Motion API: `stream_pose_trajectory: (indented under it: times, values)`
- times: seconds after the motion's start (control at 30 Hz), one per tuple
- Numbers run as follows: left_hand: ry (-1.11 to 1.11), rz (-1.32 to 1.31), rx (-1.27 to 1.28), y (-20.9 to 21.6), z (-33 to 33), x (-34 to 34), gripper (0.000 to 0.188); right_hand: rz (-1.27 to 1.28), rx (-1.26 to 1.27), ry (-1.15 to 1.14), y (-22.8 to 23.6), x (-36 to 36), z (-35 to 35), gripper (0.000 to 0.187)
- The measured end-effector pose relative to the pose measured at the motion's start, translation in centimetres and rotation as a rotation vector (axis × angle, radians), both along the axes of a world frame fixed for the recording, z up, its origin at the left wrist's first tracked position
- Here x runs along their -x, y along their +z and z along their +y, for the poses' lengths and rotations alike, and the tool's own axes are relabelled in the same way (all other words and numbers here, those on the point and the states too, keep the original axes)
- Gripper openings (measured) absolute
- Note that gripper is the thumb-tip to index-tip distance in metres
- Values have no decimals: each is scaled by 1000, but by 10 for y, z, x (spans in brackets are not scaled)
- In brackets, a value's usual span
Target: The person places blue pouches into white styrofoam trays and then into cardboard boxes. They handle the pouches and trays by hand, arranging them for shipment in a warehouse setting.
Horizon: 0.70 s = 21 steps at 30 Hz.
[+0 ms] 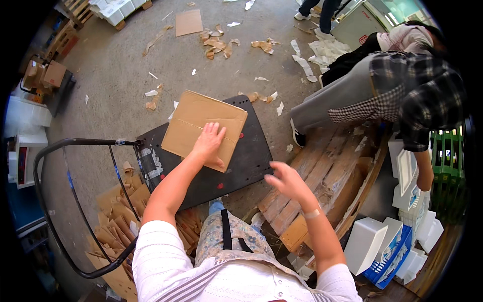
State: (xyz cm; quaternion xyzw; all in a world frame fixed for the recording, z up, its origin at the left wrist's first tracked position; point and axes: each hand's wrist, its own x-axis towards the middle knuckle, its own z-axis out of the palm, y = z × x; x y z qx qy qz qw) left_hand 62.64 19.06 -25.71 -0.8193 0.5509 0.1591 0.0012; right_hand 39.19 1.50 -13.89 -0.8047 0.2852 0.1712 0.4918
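Observation:
A flat, square piece of brown cardboard (193,118) lies at an angle on the black platform cart (254,146) in front of me. My left hand (210,146) rests on top of it near its right side, fingers stretched and thumb spread, not gripping. Off the right edge of the cart, my right hand (286,178) hangs in the air with its fingers apart, holding nothing and slightly blurred. The cart's black tubular handle (83,142) rises on the left.
Folded cardboard (118,226) is heaped beneath the handle. On my right are a wooden pallet (307,166), white boxes (366,241) and a blue basket (388,269). A co-worker in a checked shirt (427,95) bends over there. Torn paper (216,45) litters the concrete floor.

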Motion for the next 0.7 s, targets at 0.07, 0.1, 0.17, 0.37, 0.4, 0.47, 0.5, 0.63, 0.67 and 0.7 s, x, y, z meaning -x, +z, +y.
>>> stream_pose_trajectory:
  times: [0.07, 0.1, 0.17, 0.37, 0.4, 0.47, 0.5, 0.63, 0.67, 0.7]
  values:
    - [-86, 101, -16, -1, -1, -10, 120, -108, -106, -239, -78, -61, 2, 64]
    - [-103, 168, -7, -11, 5, -11, 116, -105, 62, -235, -98, -91, 8, 66]
    - [-90, 280, 85, -16, 14, -14, 104, -106, 288, -210, -130, -137, 17, 68]
    - [294, 82, 305, -28, 63, -15, 92, 274, 927, 251, -133, -189, 42, 84]
    - [394, 32, 345, -32, 72, -16, 92, 171, 922, 305, -126, -193, 47, 88]
    - [377, 59, 441, -54, 79, -14, 81, -41, 921, 403, -115, -199, 49, 95]
    - [373, 56, 467, -65, 80, -14, 78, -210, 883, 431, -129, -205, 49, 101]
    - [348, 58, 567, -78, 78, -20, 61, -221, 876, 437, -152, -222, 64, 92]
    - [361, 62, 587, -79, 78, -20, 57, -243, 895, 526, -154, -223, 61, 85]
    - [372, 66, 608, -80, 78, -21, 54, -264, 913, 613, -156, -224, 56, 78]
